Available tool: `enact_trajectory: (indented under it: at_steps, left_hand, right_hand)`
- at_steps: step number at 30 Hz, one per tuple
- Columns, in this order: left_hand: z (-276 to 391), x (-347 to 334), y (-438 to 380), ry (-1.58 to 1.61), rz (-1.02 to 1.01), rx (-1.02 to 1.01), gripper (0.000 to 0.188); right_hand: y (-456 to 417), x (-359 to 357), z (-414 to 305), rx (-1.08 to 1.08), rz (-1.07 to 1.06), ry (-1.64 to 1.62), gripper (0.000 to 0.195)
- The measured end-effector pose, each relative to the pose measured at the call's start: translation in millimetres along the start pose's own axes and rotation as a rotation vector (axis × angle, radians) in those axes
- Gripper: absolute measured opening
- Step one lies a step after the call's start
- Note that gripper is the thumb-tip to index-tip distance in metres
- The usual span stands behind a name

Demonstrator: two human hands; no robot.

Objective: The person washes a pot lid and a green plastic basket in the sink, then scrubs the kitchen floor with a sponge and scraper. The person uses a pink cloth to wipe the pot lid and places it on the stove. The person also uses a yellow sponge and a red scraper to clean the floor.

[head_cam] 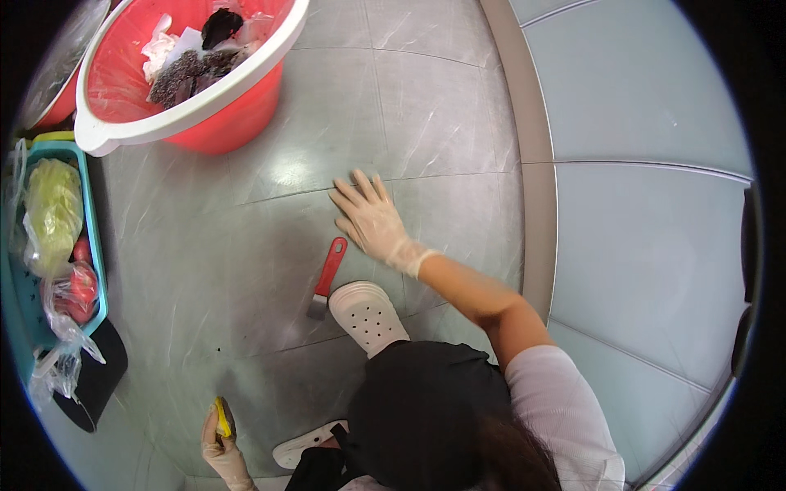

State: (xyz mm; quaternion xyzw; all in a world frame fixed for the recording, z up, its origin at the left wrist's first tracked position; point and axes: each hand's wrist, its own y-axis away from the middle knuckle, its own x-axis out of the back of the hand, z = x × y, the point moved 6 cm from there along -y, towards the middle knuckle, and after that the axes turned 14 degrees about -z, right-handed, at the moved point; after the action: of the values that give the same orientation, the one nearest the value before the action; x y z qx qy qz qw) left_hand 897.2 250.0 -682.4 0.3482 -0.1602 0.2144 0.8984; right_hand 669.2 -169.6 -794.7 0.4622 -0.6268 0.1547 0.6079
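Observation:
My right hand (371, 222), in a thin translucent glove, is spread flat with its fingers apart against the grey tiled floor (295, 245). Just below it lies a scraper (331, 268) with a red handle and a short metal blade, beside the toe of a white clog (367, 312). At the lower left, my left hand (222, 451), gloved too, grips a small yellow pad (223, 417) with a dark side, possibly a scouring sponge. The pad is held between thumb and fingers above the floor, and part of it is hidden by them.
A red bin (227, 126) with a white rim holds rubbish at the upper left. Below it, a turquoise basket (93, 227) contains a bagged green vegetable (55, 205) and red produce (80, 285). Pale cabinet fronts (645, 239) line the right side above a beige plinth (538, 227).

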Motion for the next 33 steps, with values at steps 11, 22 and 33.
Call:
enact_trajectory:
  at_steps: [11,22,33]
  left_hand:
    - [7,-6,-1,0.014,-0.021,0.026,0.051]
    - [9,-18,-10,0.038,-0.083,0.074,0.055]
    - [2,-21,5,0.048,-0.048,0.091,0.054]
  right_hand:
    - [-76,60,97,-0.15,-0.114,0.259,0.043]
    - [-18,-17,-17,0.138,-0.038,0.233,0.053]
    - [-11,-13,63,-0.084,0.164,-0.246,0.018]
